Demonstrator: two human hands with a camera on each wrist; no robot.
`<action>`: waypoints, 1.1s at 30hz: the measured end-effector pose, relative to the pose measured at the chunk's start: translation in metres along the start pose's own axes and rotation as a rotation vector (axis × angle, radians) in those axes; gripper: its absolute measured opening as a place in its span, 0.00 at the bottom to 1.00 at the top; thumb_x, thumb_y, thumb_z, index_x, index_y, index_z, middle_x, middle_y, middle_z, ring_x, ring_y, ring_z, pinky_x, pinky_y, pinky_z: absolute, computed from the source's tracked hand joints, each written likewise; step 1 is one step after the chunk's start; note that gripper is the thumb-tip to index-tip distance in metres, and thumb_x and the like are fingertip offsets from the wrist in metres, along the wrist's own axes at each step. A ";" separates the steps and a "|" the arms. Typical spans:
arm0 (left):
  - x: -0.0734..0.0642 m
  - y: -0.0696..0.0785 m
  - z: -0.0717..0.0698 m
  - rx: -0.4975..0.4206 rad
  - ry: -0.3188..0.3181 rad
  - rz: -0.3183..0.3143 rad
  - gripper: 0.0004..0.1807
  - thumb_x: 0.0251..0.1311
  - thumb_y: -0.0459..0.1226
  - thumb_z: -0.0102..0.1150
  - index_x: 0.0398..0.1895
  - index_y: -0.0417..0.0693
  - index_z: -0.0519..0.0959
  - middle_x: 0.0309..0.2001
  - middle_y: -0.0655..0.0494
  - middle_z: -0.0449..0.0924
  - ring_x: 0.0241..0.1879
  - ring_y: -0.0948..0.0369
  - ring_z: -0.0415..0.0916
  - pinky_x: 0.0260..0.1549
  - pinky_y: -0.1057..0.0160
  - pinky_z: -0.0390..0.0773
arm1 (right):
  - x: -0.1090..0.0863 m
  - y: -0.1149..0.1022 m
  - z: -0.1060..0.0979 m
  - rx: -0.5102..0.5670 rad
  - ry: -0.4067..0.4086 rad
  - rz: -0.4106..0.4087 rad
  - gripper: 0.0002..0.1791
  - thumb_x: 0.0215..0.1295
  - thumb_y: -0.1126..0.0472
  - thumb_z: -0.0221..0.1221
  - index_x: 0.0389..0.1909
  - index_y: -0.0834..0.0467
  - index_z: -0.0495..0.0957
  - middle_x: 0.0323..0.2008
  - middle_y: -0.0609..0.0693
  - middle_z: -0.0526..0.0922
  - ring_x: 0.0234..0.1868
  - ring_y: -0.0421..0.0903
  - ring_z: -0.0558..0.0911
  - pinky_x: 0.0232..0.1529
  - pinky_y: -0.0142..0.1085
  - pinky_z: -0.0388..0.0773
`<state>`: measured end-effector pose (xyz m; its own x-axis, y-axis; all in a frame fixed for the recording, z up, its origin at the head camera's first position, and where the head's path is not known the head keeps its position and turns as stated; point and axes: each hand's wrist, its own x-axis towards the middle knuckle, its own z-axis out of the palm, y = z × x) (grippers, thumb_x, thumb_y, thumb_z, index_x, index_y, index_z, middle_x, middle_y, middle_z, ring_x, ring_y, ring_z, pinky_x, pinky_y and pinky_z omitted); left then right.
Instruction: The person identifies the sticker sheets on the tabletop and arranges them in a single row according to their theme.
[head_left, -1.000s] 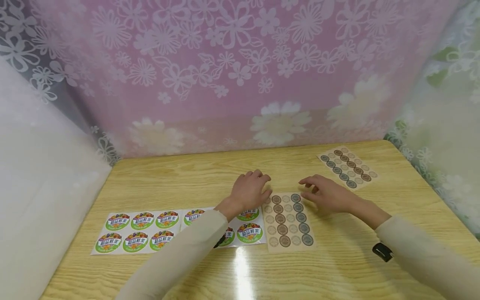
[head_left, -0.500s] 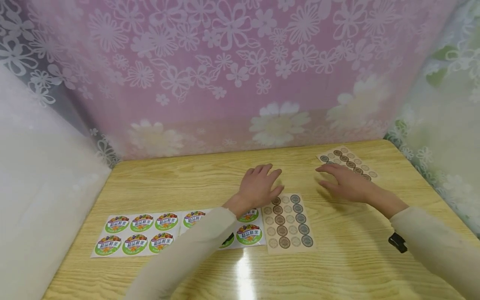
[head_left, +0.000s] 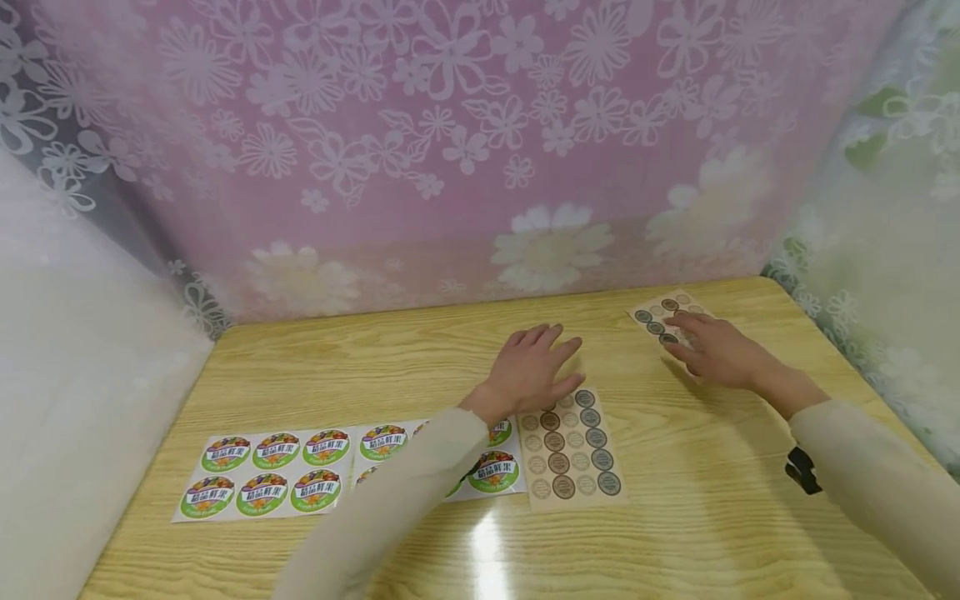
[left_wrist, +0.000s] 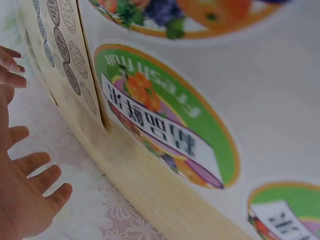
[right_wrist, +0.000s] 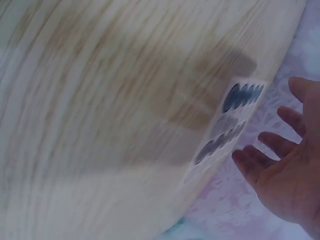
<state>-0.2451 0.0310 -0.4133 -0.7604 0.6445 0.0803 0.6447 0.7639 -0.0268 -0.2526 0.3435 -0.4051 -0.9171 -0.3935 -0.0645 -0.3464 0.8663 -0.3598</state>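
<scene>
My right hand (head_left: pixel 720 354) is over the far tan sticker sheet (head_left: pixel 651 317), hiding much of its rows of grey and brown round stickers. In the right wrist view its fingers are relaxed and spread beside that sheet (right_wrist: pixel 225 125), holding nothing. My left hand (head_left: pixel 528 367) has its fingers spread above the table at the top edge of the nearer tan sticker sheet (head_left: pixel 576 454). Nothing is in its grasp. Left of that sheet lie white sheets of fruit stickers (head_left: pixel 262 467), round and green with colourful fruit; the left sleeve covers part of them.
The wooden table (head_left: pixel 360 362) meets a pink floral curtain (head_left: pixel 420 167) at the back. Pale cloths hang at both sides. A black band (head_left: pixel 802 469) is at the right wrist, and light glares off the table near the front.
My right hand has moved right and away from me, from beside the nearer tan sheet to over the far one. The left hand has shifted slightly right with its fingers spreading.
</scene>
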 end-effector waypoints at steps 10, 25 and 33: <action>0.006 0.012 0.005 -0.037 -0.086 0.068 0.31 0.70 0.61 0.31 0.74 0.67 0.56 0.73 0.56 0.52 0.70 0.59 0.50 0.65 0.55 0.54 | -0.002 0.027 0.004 -0.015 -0.019 0.134 0.33 0.76 0.47 0.43 0.69 0.70 0.57 0.63 0.76 0.56 0.58 0.75 0.62 0.53 0.67 0.61; 0.004 0.010 0.002 -0.022 -0.092 0.066 0.30 0.71 0.58 0.34 0.74 0.65 0.57 0.72 0.54 0.54 0.70 0.58 0.51 0.65 0.55 0.54 | -0.007 0.029 0.015 -0.073 -0.099 0.116 0.36 0.77 0.47 0.40 0.69 0.74 0.51 0.66 0.77 0.51 0.66 0.73 0.49 0.62 0.64 0.44; 0.000 0.001 0.005 -0.007 -0.111 0.032 0.29 0.71 0.57 0.35 0.73 0.65 0.57 0.72 0.54 0.55 0.70 0.57 0.51 0.65 0.54 0.55 | -0.003 -0.007 0.024 -0.107 -0.089 0.093 0.34 0.76 0.50 0.43 0.68 0.74 0.53 0.65 0.77 0.54 0.66 0.73 0.51 0.61 0.64 0.46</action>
<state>-0.2445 0.0321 -0.4184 -0.7434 0.6682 -0.0313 0.6688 0.7431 -0.0208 -0.2425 0.3315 -0.4248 -0.9267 -0.3317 -0.1764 -0.2844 0.9262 -0.2476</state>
